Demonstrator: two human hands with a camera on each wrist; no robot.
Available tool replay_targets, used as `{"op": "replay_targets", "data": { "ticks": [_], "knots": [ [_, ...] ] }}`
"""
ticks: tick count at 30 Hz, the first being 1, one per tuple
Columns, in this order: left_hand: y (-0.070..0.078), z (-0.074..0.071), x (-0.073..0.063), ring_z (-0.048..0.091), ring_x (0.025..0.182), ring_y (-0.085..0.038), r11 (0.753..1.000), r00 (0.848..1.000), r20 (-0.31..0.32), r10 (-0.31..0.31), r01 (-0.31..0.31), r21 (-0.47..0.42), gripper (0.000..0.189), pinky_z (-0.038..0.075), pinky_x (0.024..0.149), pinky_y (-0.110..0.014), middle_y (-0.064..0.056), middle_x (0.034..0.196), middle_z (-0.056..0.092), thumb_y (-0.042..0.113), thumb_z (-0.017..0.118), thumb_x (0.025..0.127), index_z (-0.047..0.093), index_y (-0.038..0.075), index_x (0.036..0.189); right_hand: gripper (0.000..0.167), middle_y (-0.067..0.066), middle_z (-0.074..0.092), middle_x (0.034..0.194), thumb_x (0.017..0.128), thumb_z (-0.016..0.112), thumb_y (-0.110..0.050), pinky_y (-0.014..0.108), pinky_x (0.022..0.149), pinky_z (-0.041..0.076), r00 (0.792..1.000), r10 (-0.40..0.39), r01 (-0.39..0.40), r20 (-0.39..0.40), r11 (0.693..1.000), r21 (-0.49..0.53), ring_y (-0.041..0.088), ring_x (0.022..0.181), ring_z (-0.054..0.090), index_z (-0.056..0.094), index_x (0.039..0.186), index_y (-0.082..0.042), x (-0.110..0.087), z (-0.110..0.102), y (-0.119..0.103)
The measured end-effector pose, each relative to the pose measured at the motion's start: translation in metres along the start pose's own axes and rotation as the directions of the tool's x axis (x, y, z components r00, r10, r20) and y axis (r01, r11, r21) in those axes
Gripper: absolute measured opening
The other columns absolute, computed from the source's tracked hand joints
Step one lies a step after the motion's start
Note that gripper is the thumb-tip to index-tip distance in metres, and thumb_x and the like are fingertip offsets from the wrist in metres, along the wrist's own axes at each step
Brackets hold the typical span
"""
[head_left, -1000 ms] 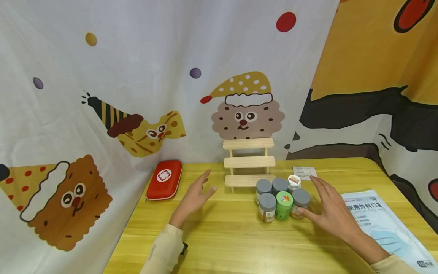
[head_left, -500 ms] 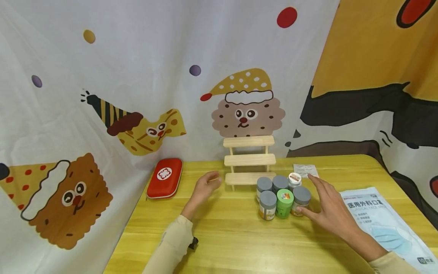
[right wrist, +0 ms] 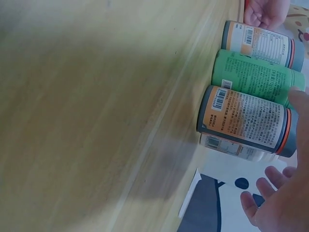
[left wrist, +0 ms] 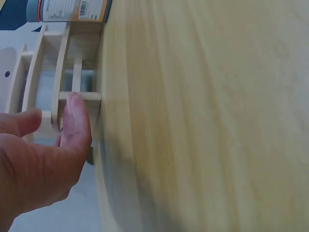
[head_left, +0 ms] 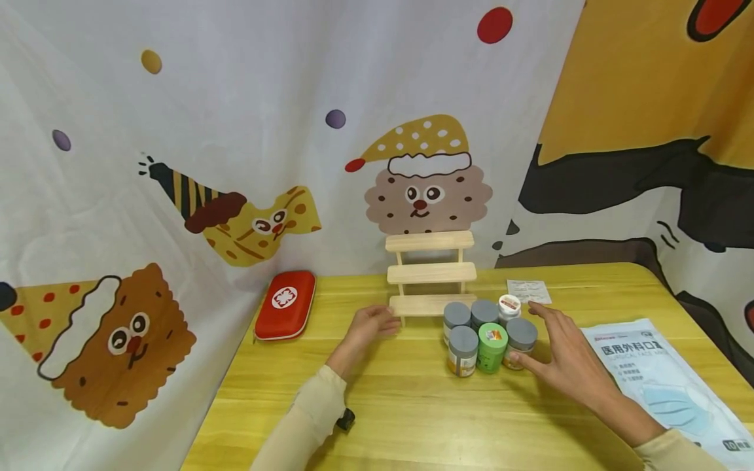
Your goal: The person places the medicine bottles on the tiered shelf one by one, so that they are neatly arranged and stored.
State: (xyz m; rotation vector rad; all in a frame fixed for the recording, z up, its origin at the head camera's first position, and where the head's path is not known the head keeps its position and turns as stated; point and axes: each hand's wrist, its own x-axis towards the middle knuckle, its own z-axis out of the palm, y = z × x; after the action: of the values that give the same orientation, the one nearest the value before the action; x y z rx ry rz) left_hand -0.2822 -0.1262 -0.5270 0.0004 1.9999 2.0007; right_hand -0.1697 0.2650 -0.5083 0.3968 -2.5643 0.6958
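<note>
A three-step pale wooden rack [head_left: 432, 273] stands against the back cloth. My left hand [head_left: 366, 330] is at its lower left end, fingers extended and thumb apart. In the left wrist view, the fingertips [left wrist: 73, 104] overlap the rack's end piece. To the right, several grey-lidded jars [head_left: 463, 353], a green jar [head_left: 492, 348] and a smaller white-capped bottle [head_left: 509, 307] stand close together. Beside them my right hand [head_left: 568, 358] spreads its thumb and fingers around the right side of the group. Its thumb [right wrist: 298, 99] overlaps the jar lids in the right wrist view.
A red zip case [head_left: 285, 306] with a white emblem lies at the back left. On the right lie a face mask packet [head_left: 660, 386] and a small printed paper [head_left: 528, 292]. A patterned cloth [head_left: 265, 131] hangs behind the yellow wooden table [head_left: 406, 418].
My left hand has moved right, from near the red case to the rack's lower left end. The right hand has stayed beside the jars, and the camera view has shifted slightly.
</note>
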Motion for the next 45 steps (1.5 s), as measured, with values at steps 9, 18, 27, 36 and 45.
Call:
{"op": "replay_targets", "data": {
  "ticks": [9,18,27,36,45],
  "knots": [
    [-0.004,0.006,0.002,0.078,0.104,-0.024,0.998,0.998,-0.043,-0.034,0.032,-0.059,0.036,0.066,0.099,-0.039,-0.027,0.124,0.073,0.014,0.062,0.108,0.062,-0.009,0.135,0.102,0.023,0.058,0.143,0.075,0.097,-0.042,0.065,0.100,0.049,1.000,0.016,-0.016,0.010,1.000,0.022,0.042,0.127,0.054,0.044,0.154,-0.004,-0.004,0.003,0.002],
    [-0.007,0.005,0.005,0.077,0.086,-0.012,0.991,0.996,-0.058,-0.065,0.058,-0.118,0.035,0.069,0.087,-0.031,-0.008,0.099,0.079,0.016,0.067,0.105,0.066,-0.010,0.128,0.083,0.022,0.063,0.126,0.075,0.097,-0.034,0.058,0.095,0.052,1.000,0.011,-0.011,-0.028,1.000,0.004,0.039,0.116,0.058,0.054,0.137,0.001,-0.003,0.006,0.001],
    [-0.009,0.004,0.005,0.077,0.085,-0.011,0.980,0.993,-0.049,-0.104,0.094,-0.177,0.042,0.068,0.086,-0.028,-0.007,0.100,0.080,0.021,0.069,0.105,0.064,-0.010,0.133,0.071,0.019,0.065,0.118,0.082,0.093,-0.030,0.056,0.088,0.055,0.999,0.020,-0.020,-0.035,1.000,0.000,0.035,0.107,0.063,0.056,0.134,0.001,-0.003,0.007,0.000],
    [-0.013,0.000,0.008,0.077,0.086,-0.010,0.975,0.994,-0.034,-0.101,0.092,-0.200,0.044,0.068,0.081,-0.024,-0.003,0.097,0.079,0.024,0.070,0.105,0.064,-0.009,0.133,0.061,0.014,0.066,0.116,0.087,0.089,-0.032,0.048,0.075,0.062,0.999,0.041,-0.041,-0.028,0.999,-0.005,0.031,0.102,0.067,0.058,0.131,-0.003,-0.002,0.009,-0.003],
    [-0.013,-0.001,0.007,0.077,0.088,-0.011,0.971,0.994,-0.023,-0.111,0.103,-0.213,0.042,0.068,0.084,-0.026,-0.002,0.097,0.079,0.022,0.070,0.105,0.064,-0.008,0.134,0.059,0.014,0.067,0.115,0.087,0.089,-0.031,0.044,0.075,0.059,0.997,0.065,-0.065,-0.028,0.998,0.012,0.032,0.100,0.067,0.060,0.129,-0.002,-0.002,0.007,-0.004]
  ]
}}
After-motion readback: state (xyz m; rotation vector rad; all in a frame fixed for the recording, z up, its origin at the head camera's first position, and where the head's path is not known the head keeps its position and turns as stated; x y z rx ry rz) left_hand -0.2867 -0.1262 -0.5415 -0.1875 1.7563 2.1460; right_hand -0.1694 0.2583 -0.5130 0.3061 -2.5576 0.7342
